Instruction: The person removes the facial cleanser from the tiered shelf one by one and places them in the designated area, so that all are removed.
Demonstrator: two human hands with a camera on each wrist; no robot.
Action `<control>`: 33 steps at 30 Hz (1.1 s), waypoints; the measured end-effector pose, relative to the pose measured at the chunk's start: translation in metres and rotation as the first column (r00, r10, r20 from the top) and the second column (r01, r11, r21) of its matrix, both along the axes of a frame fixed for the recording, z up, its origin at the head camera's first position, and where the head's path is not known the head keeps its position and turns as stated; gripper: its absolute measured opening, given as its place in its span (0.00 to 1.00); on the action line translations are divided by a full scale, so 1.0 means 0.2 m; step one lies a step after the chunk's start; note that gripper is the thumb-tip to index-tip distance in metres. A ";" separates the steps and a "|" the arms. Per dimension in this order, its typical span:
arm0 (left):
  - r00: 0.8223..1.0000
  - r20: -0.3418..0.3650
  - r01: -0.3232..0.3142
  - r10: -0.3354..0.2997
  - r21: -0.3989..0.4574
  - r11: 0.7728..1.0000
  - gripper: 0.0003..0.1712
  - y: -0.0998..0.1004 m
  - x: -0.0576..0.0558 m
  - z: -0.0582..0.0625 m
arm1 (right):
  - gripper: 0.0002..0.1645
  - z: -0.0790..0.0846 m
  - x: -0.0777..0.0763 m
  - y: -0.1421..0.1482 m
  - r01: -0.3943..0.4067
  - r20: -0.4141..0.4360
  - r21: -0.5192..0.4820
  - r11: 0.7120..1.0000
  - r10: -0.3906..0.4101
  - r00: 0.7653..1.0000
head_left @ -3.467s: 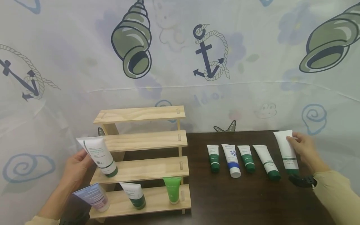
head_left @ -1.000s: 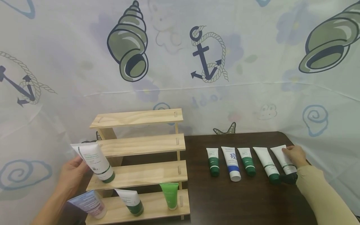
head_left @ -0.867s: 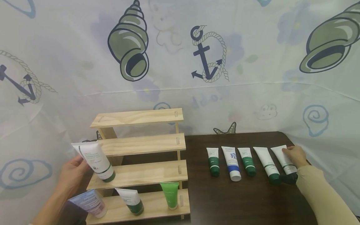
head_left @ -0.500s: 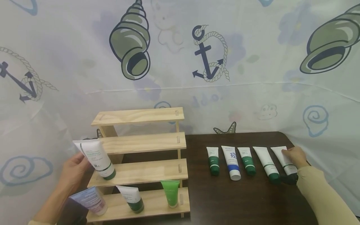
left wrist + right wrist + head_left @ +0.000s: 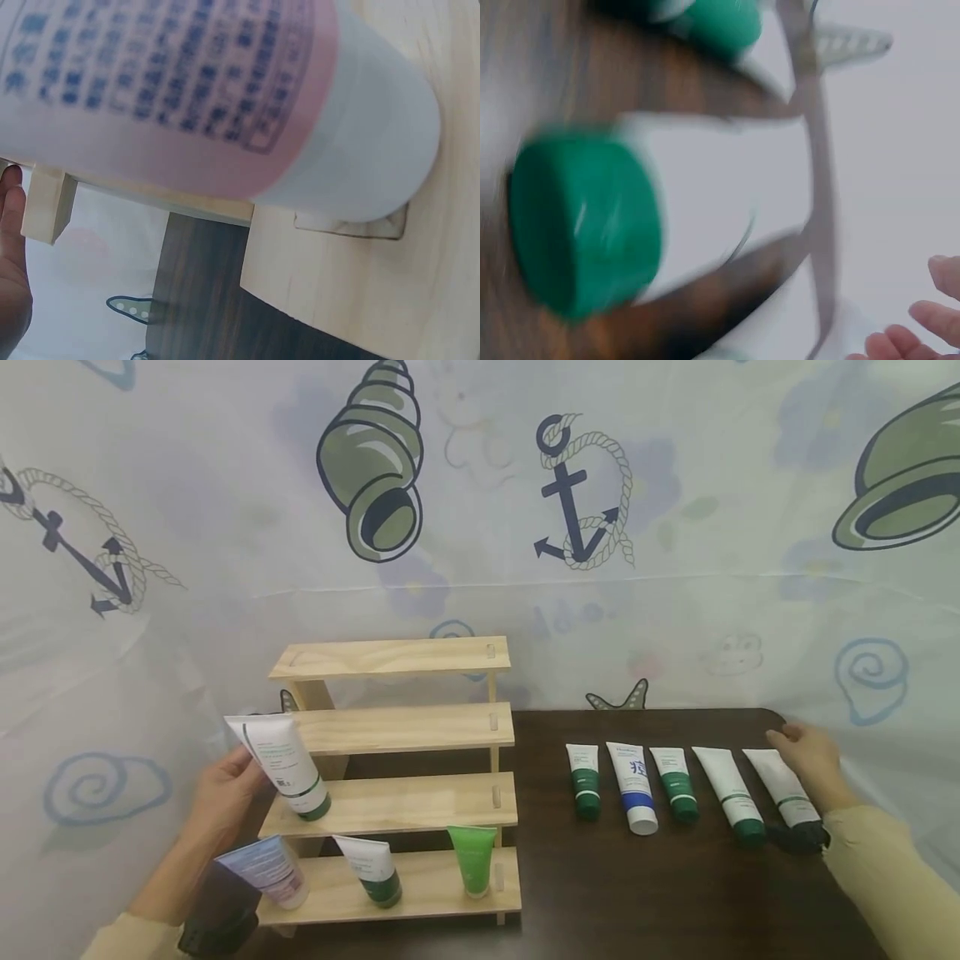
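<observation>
A white tube (image 5: 283, 766) with a green cap stands at the left end of the second shelf from the bottom. My left hand (image 5: 228, 793) is close against its upper left side; the fingertips go behind it, so I cannot tell whether they pinch it. In the left wrist view a pink-and-white tube (image 5: 187, 97) blocks much of the sight, with the left fingers (image 5: 13, 225) at the far left edge. My right hand (image 5: 810, 760) is just right of the rightmost white tube (image 5: 783, 785) lying on the dark table (image 5: 645, 893). Its fingers (image 5: 930, 319) are apart and hold nothing.
On the bottom shelf of the wooden rack (image 5: 405, 727) stand a pale blue-pink tube (image 5: 266, 870), a white-and-green tube (image 5: 371, 868) and a green tube (image 5: 474, 860). Several more tubes, including a blue-banded one (image 5: 632, 787), lie in a row on the table. Patterned cloth (image 5: 465, 527) hangs behind.
The right hand first held the rightmost tube farther right, then laid it near its neighbour. Since half a second ago its fingers have come off it, to the right. The left hand stays beside its tube.
</observation>
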State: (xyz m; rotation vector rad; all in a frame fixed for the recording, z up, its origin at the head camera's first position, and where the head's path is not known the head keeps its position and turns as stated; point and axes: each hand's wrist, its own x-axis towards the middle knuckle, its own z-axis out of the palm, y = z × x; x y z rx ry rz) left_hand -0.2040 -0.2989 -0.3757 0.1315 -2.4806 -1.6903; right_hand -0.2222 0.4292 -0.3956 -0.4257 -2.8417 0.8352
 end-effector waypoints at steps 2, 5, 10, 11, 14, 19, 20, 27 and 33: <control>1.000 -0.002 -0.007 0.007 0.016 1.000 0.34 0.00 0.00 0.00 | 0.30 0.06 -0.02 -0.10 -0.011 -0.082 -0.038 0.999 0.008 0.997; 1.000 -0.007 -0.015 0.016 0.032 0.999 0.34 -0.01 0.01 0.00 | 0.28 0.16 -0.05 -0.28 -0.057 -0.183 -0.092 0.994 0.039 0.982; 1.000 0.007 -0.018 0.017 0.035 0.999 0.35 -0.01 0.01 0.00 | 0.26 0.33 -0.04 -0.61 -0.210 -0.288 -0.119 0.971 0.168 0.943; 1.000 0.014 -0.017 0.016 0.024 1.000 0.35 -0.01 0.01 0.00 | 0.26 0.37 -0.04 -0.67 -0.250 -0.306 -0.123 0.960 0.203 0.930; 0.999 0.032 -0.011 0.011 0.000 1.000 0.37 -0.01 0.01 0.00 | 0.24 0.46 -0.01 -0.87 -0.373 -0.344 -0.164 0.913 0.302 0.889; 1.000 0.017 -0.007 0.007 0.009 1.000 0.37 0.00 0.01 0.00 | 0.21 0.58 0.04 -1.18 -0.535 -0.357 -0.277 0.798 0.431 0.829; 1.000 0.009 -0.010 0.010 0.009 1.000 0.37 0.01 0.01 0.00 | 0.21 0.60 0.05 -1.23 -0.558 -0.358 -0.300 0.774 0.451 0.818; 0.999 0.004 -0.034 0.034 -0.012 0.999 0.37 0.03 0.01 0.01 | 0.20 0.70 0.16 -1.59 -0.683 -0.418 -0.486 0.545 0.542 0.729; 1.000 -0.007 -0.024 0.024 -0.012 1.000 0.37 0.02 0.01 0.02 | 0.20 0.75 0.26 -1.84 -0.683 -0.429 -0.640 0.352 0.574 0.697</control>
